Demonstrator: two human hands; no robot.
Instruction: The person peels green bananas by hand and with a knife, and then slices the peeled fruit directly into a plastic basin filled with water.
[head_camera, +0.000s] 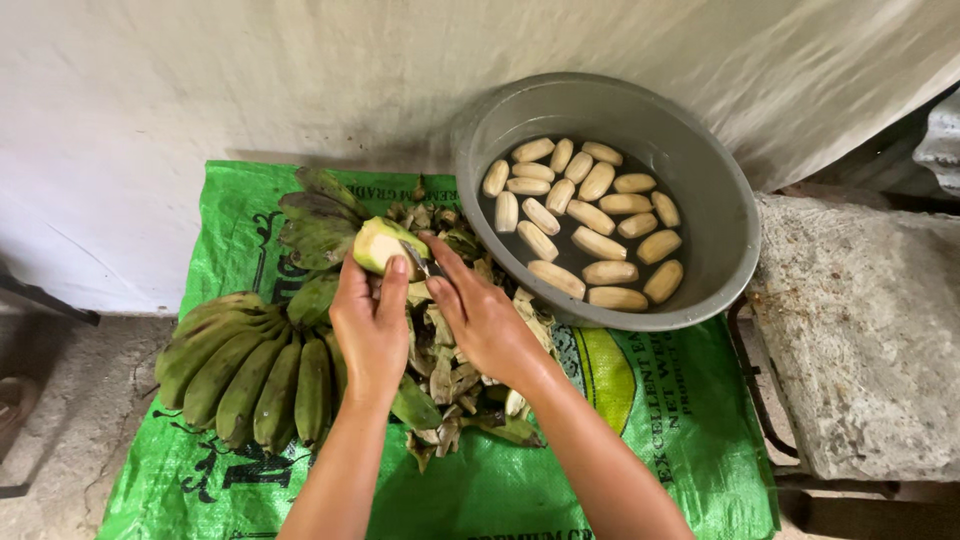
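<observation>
Head view: left hand (368, 325) is clamped on a half-peeled green banana (383, 245), its long axis pointing up and away. Right hand (480, 315) — closed on a small knife (417, 260) — sets the blade against the banana's right side, above the peel heap (450, 370).

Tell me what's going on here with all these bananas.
A person is peeling a green banana: the left hand grips it while the right hand works a small knife at the skin. Peelings lie heaped on a green sack. An unpeeled bunch waits at left, and peeled bananas float in a grey basin.
</observation>
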